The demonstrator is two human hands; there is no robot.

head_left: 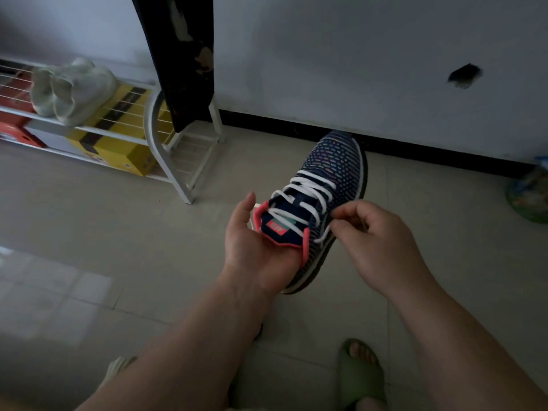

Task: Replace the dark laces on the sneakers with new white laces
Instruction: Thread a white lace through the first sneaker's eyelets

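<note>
Sneaker (332,185) of dark navy knit with multicoloured dashes and a pink collar, held above the tiled floor (148,232) between the two hands, toe pointing away from the person toward the black baseboard (415,146). Left hand (252,247) cups the heel end from the left side, palm turned toward the shoe, thumb raised beside the collar and fingers hidden behind and under the shoe, so that the hand supports and grips the sneaker. Right hand (373,232) lies just beside the shoe's right flank, fingers curled, pinching the free end of the white lace (311,188) near the uppermost eyelet. White lace runs in crossing rows over the tongue from near the toe up to the collar; a coloured label on the tongue sits between the two hands. Beyond and to the left of the left hand stands a white wire shoe rack (160,143), carrying a pair of pale shoes (71,90) on its upper shelf, with a yellow box (118,149) and a red box (17,132) below. Dark patterned cloth (184,54) hangs over the near end of the rack. Below the right hand, near the lower edge of the view, a foot rests in a green slipper (361,378). Far to the right of the right hand, a blurred green object (530,191) sits against the wall; its nature cannot be told.
</note>
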